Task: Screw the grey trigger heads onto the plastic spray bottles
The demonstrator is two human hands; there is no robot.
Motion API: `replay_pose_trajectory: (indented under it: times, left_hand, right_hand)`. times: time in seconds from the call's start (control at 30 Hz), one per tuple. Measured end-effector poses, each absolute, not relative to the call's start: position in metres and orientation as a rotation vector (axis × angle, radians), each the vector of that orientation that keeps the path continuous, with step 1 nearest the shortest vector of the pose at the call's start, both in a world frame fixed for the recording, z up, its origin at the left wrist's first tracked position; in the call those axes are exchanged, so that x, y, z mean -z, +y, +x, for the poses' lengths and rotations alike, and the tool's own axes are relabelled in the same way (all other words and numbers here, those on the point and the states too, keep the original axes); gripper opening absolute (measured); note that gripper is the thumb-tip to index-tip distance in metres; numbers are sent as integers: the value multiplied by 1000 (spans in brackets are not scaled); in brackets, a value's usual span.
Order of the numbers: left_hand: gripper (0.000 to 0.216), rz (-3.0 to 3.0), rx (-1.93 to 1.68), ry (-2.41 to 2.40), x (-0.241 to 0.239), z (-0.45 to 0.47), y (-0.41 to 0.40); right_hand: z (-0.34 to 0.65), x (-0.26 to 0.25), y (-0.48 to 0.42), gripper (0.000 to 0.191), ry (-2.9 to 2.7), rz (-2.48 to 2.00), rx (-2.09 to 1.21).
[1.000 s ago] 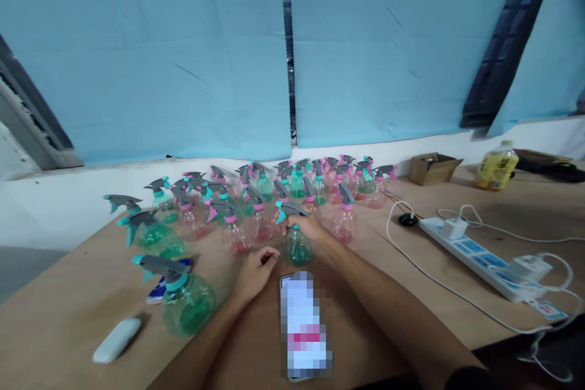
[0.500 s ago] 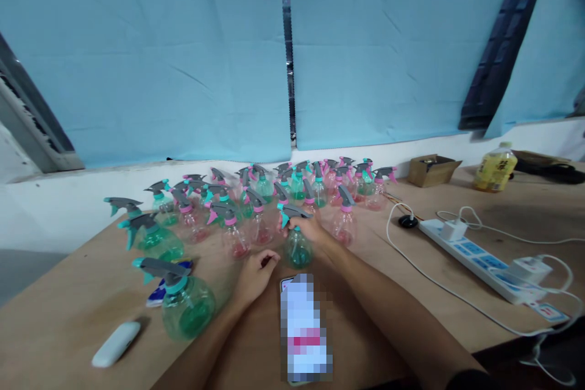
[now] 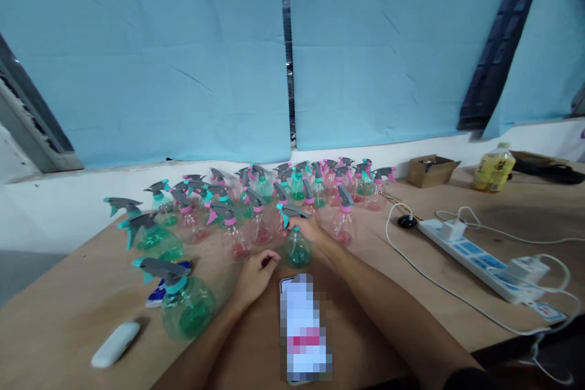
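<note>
My right hand (image 3: 307, 226) is closed around the neck of a green spray bottle (image 3: 298, 251) with a grey and teal trigger head. The bottle stands upright on the wooden table (image 3: 388, 268). To its left, my left hand (image 3: 259, 271) rests on the table with loosely curled fingers; I see nothing in it. Just in front of the bottle lies a phone (image 3: 304, 329), its screen blurred out. Pink spray bottles (image 3: 235, 239) stand right behind my hands. A larger-looking green spray bottle (image 3: 188, 311) stands nearer, beside my left forearm.
Several more pink and green spray bottles crowd toward the wall. A white oblong case (image 3: 116, 344) and a blue-and-white packet (image 3: 158, 294) lie at the left. At the right are a power strip (image 3: 479, 265) with cables, a cardboard box (image 3: 432, 172) and a yellow-labelled drink bottle (image 3: 493, 169).
</note>
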State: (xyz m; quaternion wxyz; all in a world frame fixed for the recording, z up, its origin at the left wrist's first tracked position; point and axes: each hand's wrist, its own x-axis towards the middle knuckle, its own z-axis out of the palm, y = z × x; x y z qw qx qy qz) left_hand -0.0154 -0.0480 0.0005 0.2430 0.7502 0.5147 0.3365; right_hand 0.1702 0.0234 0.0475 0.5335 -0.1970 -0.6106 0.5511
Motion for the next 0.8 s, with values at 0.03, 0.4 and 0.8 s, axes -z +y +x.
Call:
replay_pose_trajectory:
  times: [0.03,0.4,0.8]
  left_hand:
    - [28,2052,-921,1403,-1,-15,-48]
    - [26,2051,-933,1394,-1,-15,-49]
    - [26,2055,-907,1414,-2,-14,-51]
  right_hand:
    - [170,-47,23,32,-1456,-467,-1313]
    - [169,-47,25,27,-1488,-483,-1301]
    - [164,-28,13,27,-1399,-605,-822]
